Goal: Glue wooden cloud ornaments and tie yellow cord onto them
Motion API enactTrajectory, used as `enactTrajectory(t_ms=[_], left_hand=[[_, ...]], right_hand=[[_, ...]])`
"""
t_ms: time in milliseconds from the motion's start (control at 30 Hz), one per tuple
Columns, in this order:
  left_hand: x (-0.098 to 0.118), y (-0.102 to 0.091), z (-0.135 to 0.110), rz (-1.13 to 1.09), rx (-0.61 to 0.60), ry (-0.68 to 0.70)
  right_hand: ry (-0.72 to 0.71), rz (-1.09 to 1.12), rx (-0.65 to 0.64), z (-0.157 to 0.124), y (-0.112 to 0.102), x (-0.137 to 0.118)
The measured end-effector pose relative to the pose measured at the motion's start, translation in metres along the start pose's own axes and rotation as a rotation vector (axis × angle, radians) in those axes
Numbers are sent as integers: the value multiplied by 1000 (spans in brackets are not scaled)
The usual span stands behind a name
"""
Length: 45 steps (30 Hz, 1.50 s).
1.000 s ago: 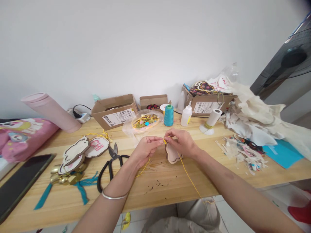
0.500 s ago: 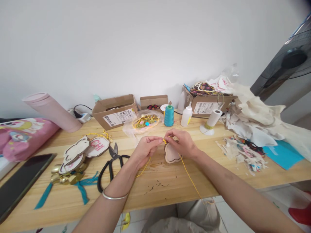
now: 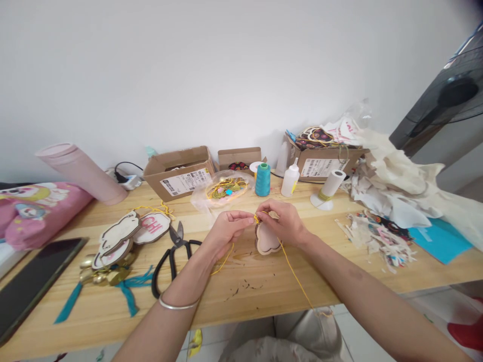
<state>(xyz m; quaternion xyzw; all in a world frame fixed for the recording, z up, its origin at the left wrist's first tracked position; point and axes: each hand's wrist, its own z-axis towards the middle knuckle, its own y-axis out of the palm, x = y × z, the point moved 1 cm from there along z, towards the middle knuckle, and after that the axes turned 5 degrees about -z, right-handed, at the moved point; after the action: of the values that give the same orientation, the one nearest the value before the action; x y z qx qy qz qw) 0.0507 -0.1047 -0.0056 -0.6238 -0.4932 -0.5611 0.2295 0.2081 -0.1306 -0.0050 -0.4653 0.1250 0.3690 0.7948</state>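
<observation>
My left hand [image 3: 225,232] and my right hand [image 3: 284,221] meet above the middle of the wooden table [image 3: 245,291]. Both pinch a thin yellow cord [image 3: 292,271] at the top of a small cloud-shaped wooden tag [image 3: 266,240]. The tag hangs just below my right fingers. One end of the cord trails down past the table's front edge, another loops under my left palm. Black scissors [image 3: 170,259] lie just left of my left wrist.
Finished tags with brass bells and teal tassels [image 3: 121,241] lie at the left. A bag of cords [image 3: 223,191], a teal thread spool [image 3: 262,179], a glue bottle [image 3: 290,178] and cardboard boxes [image 3: 177,173] line the back. Paper scraps [image 3: 377,236] lie right; a dark tablet [image 3: 33,281] far left.
The tag has turned slightly under my right fingers. Both hands stay in nearly the same place, still pinching the cord.
</observation>
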Motion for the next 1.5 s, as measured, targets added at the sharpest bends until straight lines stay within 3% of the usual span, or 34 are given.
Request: enactTrajectory(t_ms=[333,600,733,933,1133,1267,1500], left_hand=[[-3,2,1,85,7,-21],[-3,2,0,54,25,27],[-2,1,0,30,50,44],[-2,-1,0,86,47,71],[-2,1,2,210,110,224],[-2,3,1,173,113,141],[-4,-1,1,63,-6,51]], right_hand=[[25,73,-31,1,1,-3],[198,401,-146,3,2,-2],[246,447,-194,4,-1,-1],[206,311,-129,5,-1,-3],[196,210,-108,6,-1,0],[99,151,-64,6,-2,3],[-38,101,-52,5,-3,4]])
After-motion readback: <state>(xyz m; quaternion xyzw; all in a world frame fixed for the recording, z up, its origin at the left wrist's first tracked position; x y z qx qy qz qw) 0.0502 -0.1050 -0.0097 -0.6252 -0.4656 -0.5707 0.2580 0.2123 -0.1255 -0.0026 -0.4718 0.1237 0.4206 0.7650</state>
